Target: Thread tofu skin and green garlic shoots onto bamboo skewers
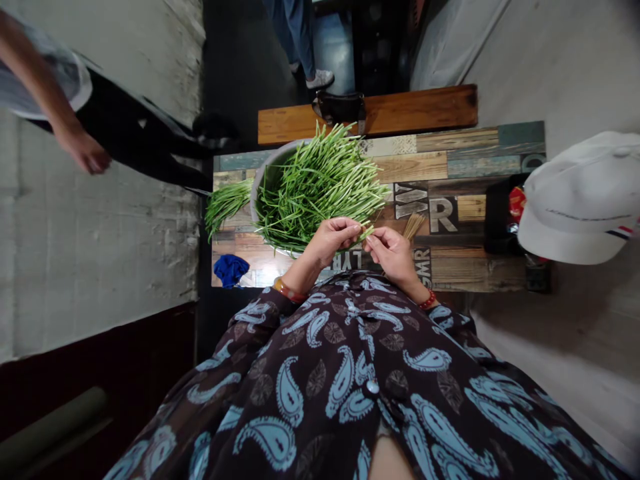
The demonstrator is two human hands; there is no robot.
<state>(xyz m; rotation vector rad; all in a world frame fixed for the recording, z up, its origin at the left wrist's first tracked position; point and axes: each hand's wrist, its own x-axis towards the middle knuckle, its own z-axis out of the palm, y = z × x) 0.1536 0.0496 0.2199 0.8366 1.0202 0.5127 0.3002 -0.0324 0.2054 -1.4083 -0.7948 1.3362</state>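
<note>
A large heap of green chive stalks (325, 187), their pale ends pointing right, fills a light grey basin (256, 190) on the table. In front of the heap, my left hand (336, 240) is closed in a pinch around the pale ends of a few stalks. My right hand (393, 253) meets it from the right, thumb and fingers pinching the same stalk ends (367, 233). Anything thinner between the fingertips is too small to make out. Just beyond my right hand lies a bundle of thin wooden skewers (414, 227).
More chives (227, 203) lie left of the basin, with a blue crumpled cloth (231, 270) nearer me. A white cap (580, 200) covers the table's right end. Behind the patchwork table (480, 267) stands a bench (420, 110) with a dark bag (340, 107). Two people stand nearby.
</note>
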